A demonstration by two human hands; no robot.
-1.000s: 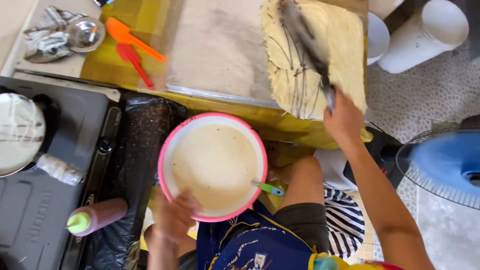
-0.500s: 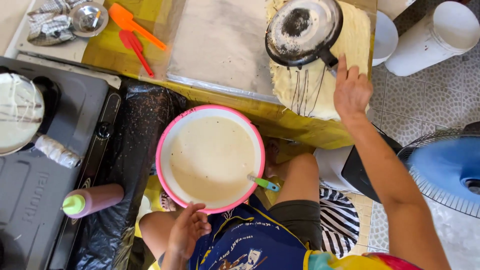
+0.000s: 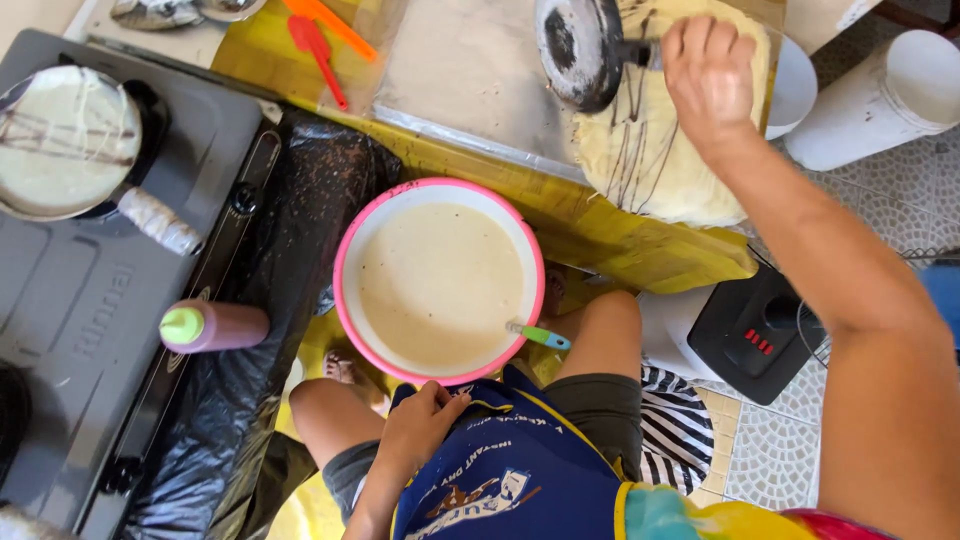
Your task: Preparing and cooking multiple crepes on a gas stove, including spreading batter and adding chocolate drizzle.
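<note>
— What's the pan (image 3: 580, 50) like?
— Dull, scorched metal. The bowl (image 3: 345, 250) is glossy pink plastic, its batter (image 3: 440, 285) smooth.
— And the bag (image 3: 320, 190)?
— Crinkled, shiny black plastic.

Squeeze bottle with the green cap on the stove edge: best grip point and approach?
Grip the squeeze bottle around its pink-brown body, coming down from above. It lies on its side across the stove edge, the green cap pointing left, so the round middle is exposed. The left hand is nearest.

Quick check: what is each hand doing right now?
Left hand: holds nothing, fingers curled, resting by the pink bowl.
Right hand: closed on the pan's handle.
</note>
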